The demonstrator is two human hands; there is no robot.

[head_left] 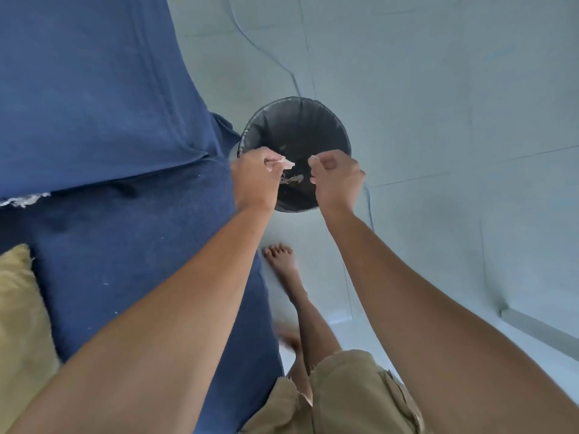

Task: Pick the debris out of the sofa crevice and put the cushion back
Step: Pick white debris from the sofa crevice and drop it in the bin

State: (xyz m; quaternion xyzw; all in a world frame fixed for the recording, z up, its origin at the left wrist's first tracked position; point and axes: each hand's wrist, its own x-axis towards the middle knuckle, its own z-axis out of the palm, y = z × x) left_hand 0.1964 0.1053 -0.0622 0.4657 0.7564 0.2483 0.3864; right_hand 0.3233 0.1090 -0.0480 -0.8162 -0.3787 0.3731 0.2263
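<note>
Both my hands are held over a black bin [294, 126] that stands on the floor beside the blue sofa [125, 245]. My left hand [257, 180] is closed on a pale scrap of debris [286, 162] that sticks out from the fingers above the bin's mouth. My right hand [335, 180] is curled shut over the bin's right side; nothing shows in it. A few light scraps [293, 179] lie at the bin's bottom. A large blue cushion [87, 83] lies on the sofa at upper left, and white debris [23, 199] shows along the crevice at the far left.
A yellow pillow [22, 308] rests on the sofa seat at lower left. My bare feet [280, 256] stand on the pale tiled floor [438, 120] next to the sofa's front. A thin cable [266, 51] runs across the floor behind the bin.
</note>
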